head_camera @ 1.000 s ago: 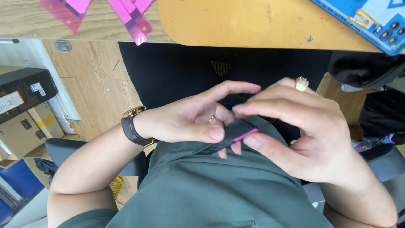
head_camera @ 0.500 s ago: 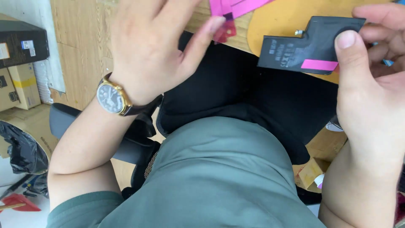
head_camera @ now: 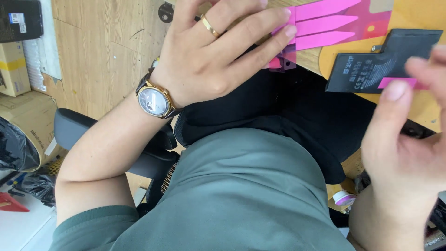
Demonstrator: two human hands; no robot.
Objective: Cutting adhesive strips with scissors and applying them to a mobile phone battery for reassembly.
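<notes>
We rest our left hand (head_camera: 218,56), fingers spread, on the pink adhesive strips (head_camera: 325,25). Our right hand (head_camera: 409,139) hovers open beside the black battery (head_camera: 371,69) on the table (head_camera: 93,56). We should peel one strip slowly.

Left hand (head_camera: 218,51) raised at upper centre, back toward the camera, fingers extended together and pointing right; forearm running down-left. Right hand (head_camera: 409,135) at the right edge, blurred, thumb (head_camera: 388,100) upright, fingers loosely curled, nothing visibly gripped.
</notes>
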